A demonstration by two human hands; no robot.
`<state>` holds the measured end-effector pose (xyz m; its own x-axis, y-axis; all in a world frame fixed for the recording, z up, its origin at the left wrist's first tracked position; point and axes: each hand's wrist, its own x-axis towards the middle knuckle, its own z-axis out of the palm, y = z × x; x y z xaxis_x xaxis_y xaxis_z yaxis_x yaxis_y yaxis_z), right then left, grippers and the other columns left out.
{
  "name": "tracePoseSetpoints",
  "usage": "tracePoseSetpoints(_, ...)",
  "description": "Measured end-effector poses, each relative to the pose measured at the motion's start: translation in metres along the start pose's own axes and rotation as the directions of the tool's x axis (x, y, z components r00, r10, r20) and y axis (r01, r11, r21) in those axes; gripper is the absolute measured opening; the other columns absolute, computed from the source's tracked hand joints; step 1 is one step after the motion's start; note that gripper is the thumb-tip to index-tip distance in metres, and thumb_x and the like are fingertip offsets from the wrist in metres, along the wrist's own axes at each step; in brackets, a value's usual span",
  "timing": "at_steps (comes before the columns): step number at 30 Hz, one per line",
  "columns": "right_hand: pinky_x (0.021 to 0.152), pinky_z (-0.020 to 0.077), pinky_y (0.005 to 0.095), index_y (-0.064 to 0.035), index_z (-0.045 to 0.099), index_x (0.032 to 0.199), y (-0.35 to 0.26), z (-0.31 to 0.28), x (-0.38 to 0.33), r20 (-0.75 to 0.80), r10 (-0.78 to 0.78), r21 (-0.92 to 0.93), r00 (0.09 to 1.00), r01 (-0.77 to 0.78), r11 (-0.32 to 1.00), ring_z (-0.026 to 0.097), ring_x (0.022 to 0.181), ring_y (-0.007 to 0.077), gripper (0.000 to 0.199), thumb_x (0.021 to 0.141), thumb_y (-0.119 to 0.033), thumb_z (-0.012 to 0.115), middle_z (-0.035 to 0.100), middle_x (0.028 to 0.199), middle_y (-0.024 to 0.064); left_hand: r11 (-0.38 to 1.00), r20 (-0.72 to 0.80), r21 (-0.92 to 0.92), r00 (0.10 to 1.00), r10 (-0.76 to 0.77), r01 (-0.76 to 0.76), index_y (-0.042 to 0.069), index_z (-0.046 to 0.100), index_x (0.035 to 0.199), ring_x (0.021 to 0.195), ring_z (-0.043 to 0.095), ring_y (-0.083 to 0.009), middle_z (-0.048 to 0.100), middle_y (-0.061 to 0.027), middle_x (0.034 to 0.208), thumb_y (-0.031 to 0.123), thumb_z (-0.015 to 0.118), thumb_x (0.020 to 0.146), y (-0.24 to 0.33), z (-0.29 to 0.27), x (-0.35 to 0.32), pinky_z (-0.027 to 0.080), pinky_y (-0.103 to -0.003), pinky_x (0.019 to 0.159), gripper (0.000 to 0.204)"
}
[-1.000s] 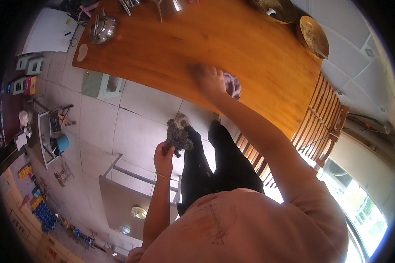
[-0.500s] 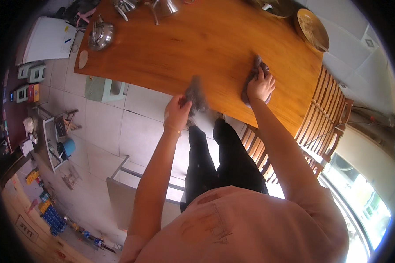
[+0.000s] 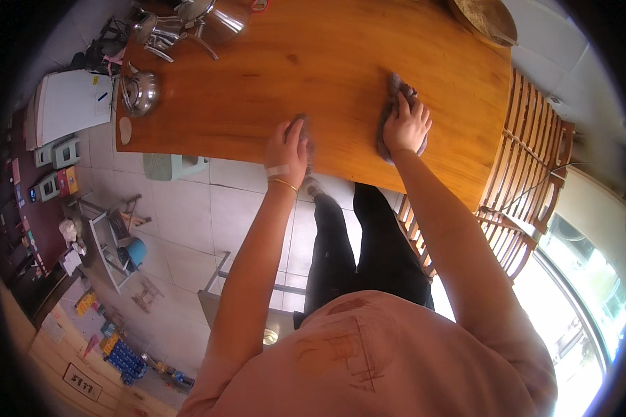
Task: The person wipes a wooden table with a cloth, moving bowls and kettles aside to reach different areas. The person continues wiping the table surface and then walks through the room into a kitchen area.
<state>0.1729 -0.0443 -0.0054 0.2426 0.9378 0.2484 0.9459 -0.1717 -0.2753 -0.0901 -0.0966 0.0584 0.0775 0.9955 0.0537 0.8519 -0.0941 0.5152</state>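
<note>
Both of my hands are over the front part of a wooden table (image 3: 292, 83). My right hand (image 3: 407, 130) presses a grey cloth (image 3: 396, 83) flat on the wood, its fingers over the bunched fabric. Close to the table's front edge, my left hand (image 3: 285, 154) grips another dark grey cloth (image 3: 309, 147), partly hidden by the fingers and blurred. A light strip and a thin yellow band circle my left wrist.
Metal kettles stand at the table's left, one (image 3: 141, 94) near the corner and a larger one (image 3: 221, 19) farther back. A shallow brown bowl (image 3: 490, 19) sits at the far right corner. A slatted wooden bench (image 3: 528, 132) flanks the right side; a pale green stool (image 3: 176, 167) is under the front edge.
My left hand has brought its cloth from beyond the front edge up to the table's edge area. My right hand has shifted slightly left with its cloth. The whole view has turned a little.
</note>
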Motion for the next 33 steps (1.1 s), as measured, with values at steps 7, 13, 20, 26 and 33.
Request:
tracePoseSetpoints(7, 0.096, 0.039, 0.0479, -0.021, 0.067, 0.122, 0.0, -0.004, -0.001, -0.012, -0.004, 0.011, 1.0, 0.004, 1.0, 0.051, 0.116, 0.0328, 0.034, 0.088, -0.021, 0.06, 0.058, 0.122, 0.0094, 0.967, 0.256, 0.234, 0.966, 0.04, -0.102, 0.011, 0.065, 0.12, 0.104, 0.059, -0.0322, 0.061, -0.0111, 0.114, 0.011, 0.065, 0.088, -0.004, 0.0, 0.008, 0.052, -0.041, 0.086, 0.032)
tracePoseSetpoints(13, 0.095, 0.0395, 0.0471, -0.0206, 0.067, 0.12, -0.002, -0.005, 0.002, 0.039, 0.04, -0.027, 0.998, -0.039, 0.999, 0.052, 0.115, 0.0327, 0.032, 0.089, -0.022, 0.061, 0.059, 0.122, 0.0088, 0.948, 0.357, 0.314, 0.932, -0.07, -0.049, 0.011, 0.066, 0.12, 0.103, 0.06, -0.0307, 0.06, -0.0099, 0.111, 0.011, 0.061, 0.09, 0.016, 0.006, 0.018, 0.052, -0.041, 0.085, 0.031)
tracePoseSetpoints(20, 0.095, 0.0397, 0.0482, -0.0204, 0.067, 0.121, -0.001, -0.007, 0.0, 0.013, 0.012, 0.015, 1.0, -0.012, 1.0, 0.052, 0.114, 0.0334, 0.034, 0.087, -0.021, 0.061, 0.058, 0.122, 0.0102, 0.959, 0.276, 0.282, 0.955, -0.11, 0.029, 0.008, 0.068, 0.112, 0.102, 0.058, -0.0336, 0.062, -0.0131, 0.109, 0.01, 0.058, 0.092, 0.025, 0.004, 0.023, 0.051, -0.043, 0.085, 0.023)
tracePoseSetpoints(26, 0.094, 0.0402, 0.0494, -0.0202, 0.066, 0.122, -0.001, -0.005, 0.002, -0.019, 0.01, 0.034, 1.0, -0.009, 0.999, 0.052, 0.114, 0.0342, 0.039, 0.083, -0.02, 0.063, 0.057, 0.124, 0.0109, 0.934, 0.293, 0.354, 0.955, -0.056, -0.054, 0.006, 0.066, 0.102, 0.1, 0.058, -0.0316, 0.063, -0.0109, 0.107, 0.021, 0.053, 0.098, 0.017, 0.009, 0.027, 0.05, -0.042, 0.081, 0.02)
tracePoseSetpoints(33, 0.095, 0.0396, 0.0485, -0.0198, 0.067, 0.12, -0.002, -0.008, 0.001, 0.019, 0.03, 0.021, 0.999, -0.03, 0.999, 0.052, 0.115, 0.0334, 0.034, 0.086, -0.021, 0.061, 0.058, 0.123, 0.0097, 0.922, 0.33, 0.378, 0.943, -0.05, -0.083, 0.007, 0.062, 0.122, 0.112, 0.056, -0.032, 0.059, -0.0101, 0.125, 0.016, 0.051, 0.096, 0.009, 0.007, 0.025, 0.053, -0.04, 0.088, 0.029)
